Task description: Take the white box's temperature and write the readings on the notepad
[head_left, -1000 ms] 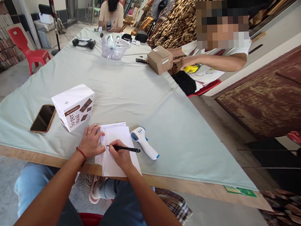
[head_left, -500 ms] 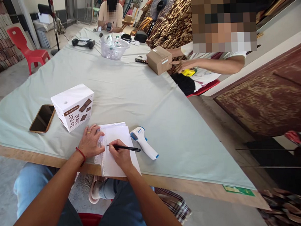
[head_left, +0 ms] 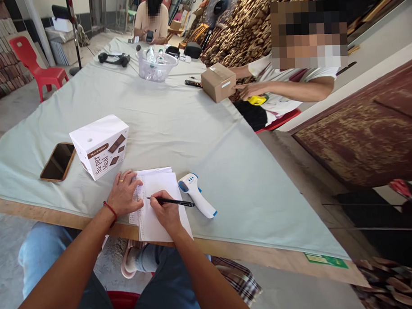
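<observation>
My right hand (head_left: 165,213) grips a black pen (head_left: 175,201), its tip at the left part of a white sheet of paper (head_left: 163,185). Small handwriting runs down that sheet's left side. My left hand (head_left: 125,193) lies with fingers spread on the paper's left edge, a red cord round the wrist. Right of the paper rests a white and blue infrared thermometer (head_left: 197,195). Beyond my left hand stands a white box (head_left: 100,147) with brown print reading "Super Meal". A smartphone (head_left: 58,162) lies face up left of the box.
Across the cloth-covered table (head_left: 157,120), a person at the right holds a cardboard box (head_left: 219,82) and a yellow tape measure (head_left: 257,100). Farther back are a plastic basin (head_left: 157,66) of bottles, a black headset-like device (head_left: 114,59) and another seated person (head_left: 159,21).
My right hand and the pen have shifted slightly to the right along the paper. The person at the right has moved their head a little. My left hand stays in place.
</observation>
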Demonstrator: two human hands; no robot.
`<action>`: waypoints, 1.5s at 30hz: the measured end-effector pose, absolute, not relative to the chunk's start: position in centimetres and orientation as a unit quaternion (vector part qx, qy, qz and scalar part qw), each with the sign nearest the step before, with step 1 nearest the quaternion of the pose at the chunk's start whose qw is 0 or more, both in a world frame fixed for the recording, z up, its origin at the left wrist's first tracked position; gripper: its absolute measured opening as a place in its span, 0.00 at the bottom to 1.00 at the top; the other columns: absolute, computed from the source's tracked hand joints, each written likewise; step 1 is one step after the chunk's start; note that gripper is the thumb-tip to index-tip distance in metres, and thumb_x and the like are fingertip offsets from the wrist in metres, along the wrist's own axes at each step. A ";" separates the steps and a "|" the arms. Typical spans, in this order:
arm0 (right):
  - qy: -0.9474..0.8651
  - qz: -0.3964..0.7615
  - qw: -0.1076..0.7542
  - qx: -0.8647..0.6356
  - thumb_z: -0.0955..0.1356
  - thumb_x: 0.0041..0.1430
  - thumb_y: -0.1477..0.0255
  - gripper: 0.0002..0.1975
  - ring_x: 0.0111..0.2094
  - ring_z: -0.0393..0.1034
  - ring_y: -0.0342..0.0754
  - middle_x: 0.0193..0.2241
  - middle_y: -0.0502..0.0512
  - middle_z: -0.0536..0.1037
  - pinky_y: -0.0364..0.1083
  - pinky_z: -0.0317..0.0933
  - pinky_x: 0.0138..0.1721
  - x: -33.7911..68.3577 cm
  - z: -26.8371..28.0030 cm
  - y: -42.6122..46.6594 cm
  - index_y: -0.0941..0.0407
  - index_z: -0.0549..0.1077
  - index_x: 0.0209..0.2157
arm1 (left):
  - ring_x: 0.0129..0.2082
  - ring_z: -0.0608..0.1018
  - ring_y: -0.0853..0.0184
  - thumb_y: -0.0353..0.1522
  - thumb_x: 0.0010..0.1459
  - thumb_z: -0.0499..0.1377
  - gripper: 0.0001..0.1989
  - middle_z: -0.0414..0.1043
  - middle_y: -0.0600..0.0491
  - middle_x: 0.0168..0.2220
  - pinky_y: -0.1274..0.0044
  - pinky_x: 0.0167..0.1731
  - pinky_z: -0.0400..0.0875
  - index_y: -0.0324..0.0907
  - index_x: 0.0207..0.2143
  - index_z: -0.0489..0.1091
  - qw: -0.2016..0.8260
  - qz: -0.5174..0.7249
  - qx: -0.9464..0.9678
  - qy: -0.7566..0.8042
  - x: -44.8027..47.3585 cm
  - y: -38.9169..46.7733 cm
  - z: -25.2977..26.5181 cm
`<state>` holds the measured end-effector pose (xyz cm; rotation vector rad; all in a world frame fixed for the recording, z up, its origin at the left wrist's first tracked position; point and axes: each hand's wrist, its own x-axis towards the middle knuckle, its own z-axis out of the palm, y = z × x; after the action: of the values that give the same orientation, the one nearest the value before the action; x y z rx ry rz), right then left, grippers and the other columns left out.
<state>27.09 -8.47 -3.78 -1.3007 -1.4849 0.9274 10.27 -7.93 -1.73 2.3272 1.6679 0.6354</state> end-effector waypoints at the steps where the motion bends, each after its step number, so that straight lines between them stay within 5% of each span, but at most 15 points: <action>1: -0.605 0.376 0.461 -0.529 0.65 0.47 0.66 0.06 0.23 0.65 0.45 0.19 0.47 0.72 0.45 0.62 0.28 27.1 -3.8 -8.5 0.53 0.68 0.22 | 0.63 0.59 0.51 0.33 0.45 0.62 0.21 0.64 0.44 0.57 0.56 0.64 0.44 0.43 0.45 0.69 0.105 0.216 0.789 0.566 10.3 -7.9 -1.7; 18: -0.605 0.361 0.485 -0.518 0.65 0.50 0.67 0.06 0.24 0.65 0.45 0.20 0.47 0.71 0.45 0.62 0.28 27.3 -4.0 -8.5 0.53 0.67 0.23 | 0.63 0.60 0.51 0.33 0.44 0.62 0.22 0.64 0.43 0.57 0.57 0.64 0.45 0.43 0.45 0.69 0.106 0.218 0.790 0.562 10.2 -7.8 -1.8; 25: -0.671 0.224 0.509 -0.491 0.61 0.63 0.68 0.12 0.42 0.71 0.50 0.38 0.56 0.76 0.51 0.66 0.46 27.6 -4.1 -8.1 0.54 0.72 0.42 | 0.63 0.60 0.52 0.31 0.43 0.62 0.21 0.64 0.45 0.56 0.57 0.64 0.47 0.44 0.43 0.69 0.105 0.237 0.783 0.565 9.9 -7.7 -2.1; 30: -0.791 0.103 0.392 -0.458 0.56 0.64 0.76 0.22 0.51 0.67 0.52 0.49 0.60 0.73 0.53 0.63 0.52 29.7 -4.7 -6.1 0.55 0.67 0.57 | 0.60 0.63 0.53 0.29 0.48 0.59 0.15 0.67 0.45 0.52 0.56 0.62 0.52 0.42 0.41 0.70 0.099 0.259 0.784 0.555 9.2 -7.9 -2.3; 36: -0.861 -0.038 0.199 -0.467 0.57 0.62 0.81 0.24 0.51 0.65 0.57 0.53 0.65 0.72 0.55 0.60 0.50 31.3 -4.2 -4.1 0.55 0.67 0.58 | 0.57 0.67 0.56 0.28 0.53 0.56 0.07 0.68 0.47 0.48 0.59 0.58 0.62 0.43 0.36 0.69 0.090 0.295 0.788 0.533 7.1 -11.2 -2.2; 40: -0.867 -0.068 0.176 -0.461 0.57 0.61 0.83 0.26 0.53 0.63 0.57 0.53 0.62 0.73 0.54 0.57 0.52 31.2 -3.8 -4.0 0.53 0.68 0.57 | 0.48 0.71 0.59 0.32 0.57 0.55 0.02 0.67 0.47 0.42 0.61 0.51 0.69 0.44 0.34 0.64 0.040 0.404 0.673 0.619 3.9 -12.5 -2.6; 45: -0.766 -0.071 0.215 -0.602 0.63 0.60 0.76 0.22 0.54 0.62 0.62 0.55 0.67 0.69 0.57 0.57 0.51 33.5 -2.8 -4.8 0.56 0.68 0.57 | 0.56 0.65 0.50 0.42 0.45 0.66 0.33 0.60 0.42 0.51 0.57 0.54 0.66 0.42 0.51 0.57 0.002 0.494 0.487 0.720 -0.7 -10.1 -2.7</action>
<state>33.48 -4.80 -2.80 -1.6679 -2.1237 -0.1977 -0.68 -10.14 -2.69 1.5299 2.2594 1.5507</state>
